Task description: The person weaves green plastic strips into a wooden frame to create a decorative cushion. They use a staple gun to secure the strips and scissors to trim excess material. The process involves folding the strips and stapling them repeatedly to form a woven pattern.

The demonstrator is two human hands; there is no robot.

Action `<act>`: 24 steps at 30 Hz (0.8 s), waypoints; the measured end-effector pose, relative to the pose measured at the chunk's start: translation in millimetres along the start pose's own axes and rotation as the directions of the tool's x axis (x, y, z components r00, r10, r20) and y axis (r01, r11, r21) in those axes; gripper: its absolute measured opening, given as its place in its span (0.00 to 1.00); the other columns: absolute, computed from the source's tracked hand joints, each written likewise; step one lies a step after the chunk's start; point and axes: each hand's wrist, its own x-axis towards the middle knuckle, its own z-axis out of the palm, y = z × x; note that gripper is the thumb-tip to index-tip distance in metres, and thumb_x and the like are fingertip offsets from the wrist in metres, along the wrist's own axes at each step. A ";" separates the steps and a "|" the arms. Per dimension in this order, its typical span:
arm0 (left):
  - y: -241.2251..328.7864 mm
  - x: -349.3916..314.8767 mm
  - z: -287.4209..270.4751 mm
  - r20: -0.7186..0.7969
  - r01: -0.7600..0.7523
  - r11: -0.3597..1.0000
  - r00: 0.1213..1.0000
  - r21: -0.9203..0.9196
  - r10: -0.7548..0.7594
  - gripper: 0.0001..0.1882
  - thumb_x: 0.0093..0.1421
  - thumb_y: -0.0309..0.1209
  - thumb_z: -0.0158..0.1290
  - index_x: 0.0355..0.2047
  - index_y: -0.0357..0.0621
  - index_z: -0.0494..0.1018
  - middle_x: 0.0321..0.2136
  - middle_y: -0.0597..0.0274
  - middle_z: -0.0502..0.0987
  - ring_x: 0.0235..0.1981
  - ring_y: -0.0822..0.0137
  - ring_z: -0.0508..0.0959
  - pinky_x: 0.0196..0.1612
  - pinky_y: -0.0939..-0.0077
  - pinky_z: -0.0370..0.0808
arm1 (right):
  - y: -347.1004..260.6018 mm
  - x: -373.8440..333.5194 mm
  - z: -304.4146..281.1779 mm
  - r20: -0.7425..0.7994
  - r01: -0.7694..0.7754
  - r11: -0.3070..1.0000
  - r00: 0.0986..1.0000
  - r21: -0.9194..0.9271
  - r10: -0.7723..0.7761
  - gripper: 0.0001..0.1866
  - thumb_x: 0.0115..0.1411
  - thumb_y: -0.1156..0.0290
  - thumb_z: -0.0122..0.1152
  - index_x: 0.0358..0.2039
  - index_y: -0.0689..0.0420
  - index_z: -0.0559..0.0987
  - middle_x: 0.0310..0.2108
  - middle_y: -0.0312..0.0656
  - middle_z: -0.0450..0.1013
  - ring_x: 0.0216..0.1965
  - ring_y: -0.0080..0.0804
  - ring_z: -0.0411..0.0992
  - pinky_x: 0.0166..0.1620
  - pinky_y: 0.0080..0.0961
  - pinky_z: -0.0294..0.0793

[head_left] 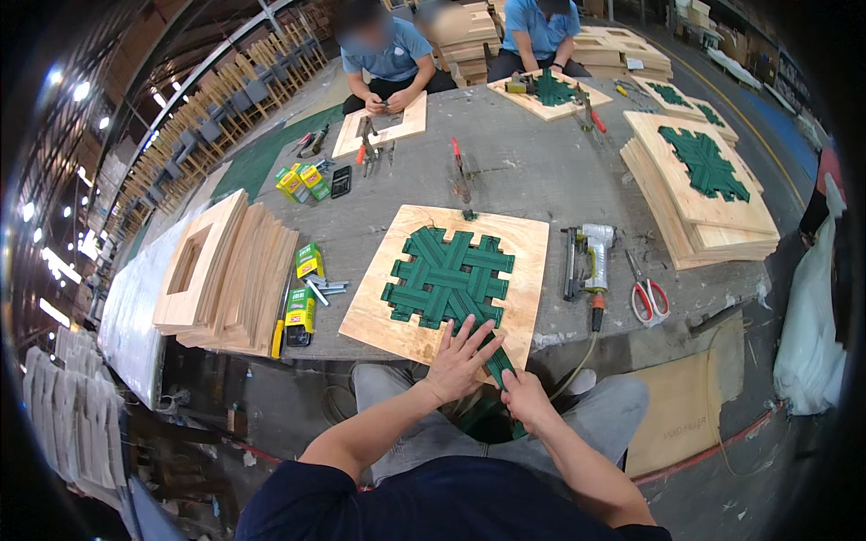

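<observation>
A square plywood frame [525, 307] lies at the near edge of the grey table, its corner jutting toward my lap. Green elastic webbing [446, 275] is woven across its middle in crossing straps with short ends sticking out. My left hand [458, 362] rests flat on the near side of the webbing and wood, fingers spread. Beyond the near corner, my right hand [528, 397] is closed on a green webbing strap [497, 362] that runs out from the weave past my left fingers. Where the strap goes below my right hand is hard to see.
A staple gun [595, 257] with its hose and red-handled scissors [647, 293] lie to the right. Staple boxes [299, 307] and a yellow knife [278, 332] lie left, beside stacked wooden frames [257, 279]. Webbed frames [690, 212] are piled right. Two people work across the table.
</observation>
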 end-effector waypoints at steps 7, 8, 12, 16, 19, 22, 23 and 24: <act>-0.4 3.9 6.1 -0.064 -0.053 0.996 0.996 0.071 0.058 0.49 0.47 0.38 0.66 0.72 0.64 0.62 0.74 0.64 0.57 0.76 0.47 0.51 0.74 0.35 0.44 | 36.8 -10.3 -15.5 -0.029 0.190 0.970 0.980 -0.150 -0.196 0.21 0.76 0.56 0.47 0.33 0.60 0.76 0.21 0.38 0.71 0.22 0.29 0.69 0.29 0.32 0.68; -0.7 4.1 6.2 -0.067 -0.066 0.995 0.995 0.072 0.070 0.48 0.49 0.37 0.65 0.72 0.66 0.61 0.74 0.65 0.56 0.76 0.47 0.50 0.73 0.34 0.44 | 39.6 -10.4 -17.6 -0.021 0.206 0.969 0.977 -0.139 -0.211 0.22 0.76 0.55 0.47 0.33 0.60 0.76 0.21 0.38 0.71 0.23 0.30 0.69 0.30 0.32 0.69; -0.8 4.2 9.2 -0.066 -0.077 0.995 0.995 0.067 0.081 0.45 0.51 0.36 0.63 0.71 0.68 0.63 0.74 0.66 0.57 0.76 0.46 0.51 0.73 0.34 0.43 | 45.8 -13.9 -24.4 -0.016 0.175 0.962 0.983 -0.211 -0.182 0.21 0.76 0.55 0.47 0.34 0.60 0.76 0.22 0.39 0.71 0.24 0.30 0.71 0.32 0.32 0.71; -2.3 4.5 12.0 -0.083 -0.109 0.985 0.989 0.131 0.120 0.44 0.49 0.36 0.65 0.69 0.68 0.67 0.73 0.66 0.59 0.75 0.46 0.52 0.74 0.34 0.43 | 47.9 -17.7 -28.7 -0.012 0.160 0.971 0.986 -0.179 -0.165 0.21 0.75 0.56 0.48 0.34 0.61 0.76 0.22 0.39 0.71 0.25 0.29 0.71 0.31 0.31 0.71; -3.8 4.9 14.1 -0.093 -0.123 0.980 0.986 0.154 0.138 0.42 0.51 0.36 0.63 0.69 0.70 0.67 0.73 0.65 0.60 0.75 0.47 0.54 0.73 0.32 0.43 | 50.2 -18.1 -33.8 -0.009 0.156 0.971 0.987 -0.180 -0.160 0.21 0.75 0.56 0.48 0.33 0.61 0.76 0.21 0.38 0.71 0.23 0.28 0.70 0.30 0.30 0.69; -5.0 4.5 16.4 -0.082 -0.119 0.984 0.988 0.133 0.131 0.41 0.52 0.35 0.62 0.69 0.72 0.66 0.73 0.65 0.60 0.75 0.47 0.54 0.73 0.32 0.43 | 53.3 -16.4 -35.9 -0.014 0.127 0.977 0.991 -0.174 -0.131 0.22 0.75 0.56 0.48 0.32 0.61 0.75 0.20 0.38 0.70 0.23 0.28 0.69 0.30 0.30 0.68; -5.0 4.2 16.9 -0.080 -0.114 0.984 0.989 0.135 0.125 0.42 0.52 0.34 0.61 0.69 0.74 0.66 0.73 0.66 0.59 0.75 0.47 0.54 0.73 0.32 0.43 | 54.3 -16.4 -36.9 -0.010 0.139 0.975 0.990 -0.174 -0.143 0.22 0.75 0.56 0.48 0.31 0.60 0.75 0.20 0.38 0.70 0.23 0.28 0.69 0.30 0.30 0.68; -5.0 3.7 17.3 -0.072 -0.108 0.985 0.990 0.133 0.119 0.40 0.54 0.34 0.61 0.69 0.74 0.66 0.73 0.66 0.59 0.75 0.48 0.54 0.73 0.33 0.43 | 55.1 -15.9 -37.5 -0.015 0.116 0.976 0.993 -0.186 -0.121 0.22 0.75 0.56 0.49 0.31 0.60 0.75 0.20 0.37 0.70 0.23 0.28 0.69 0.30 0.30 0.68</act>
